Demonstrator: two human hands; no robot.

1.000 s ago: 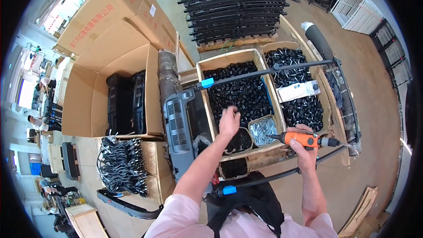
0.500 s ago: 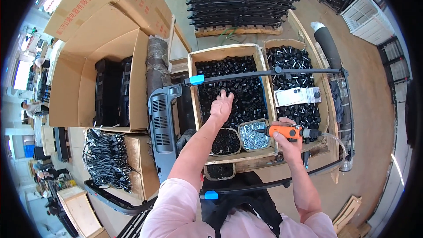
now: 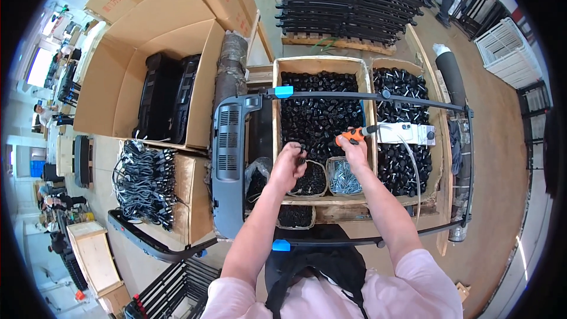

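Head view: left hand [image 3: 287,166] is pinching a small black part [image 3: 302,152] now, just above the wooden crate [image 3: 276,142] of black pieces; a second ago it was spread open, reaching in. Right hand [image 3: 355,149] is gripping the orange screwdriver [image 3: 352,135], which is now nearer the left hand.

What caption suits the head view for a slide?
Left hand holds a small black plastic part; right hand grips an orange-handled screwdriver above a wooden crate.
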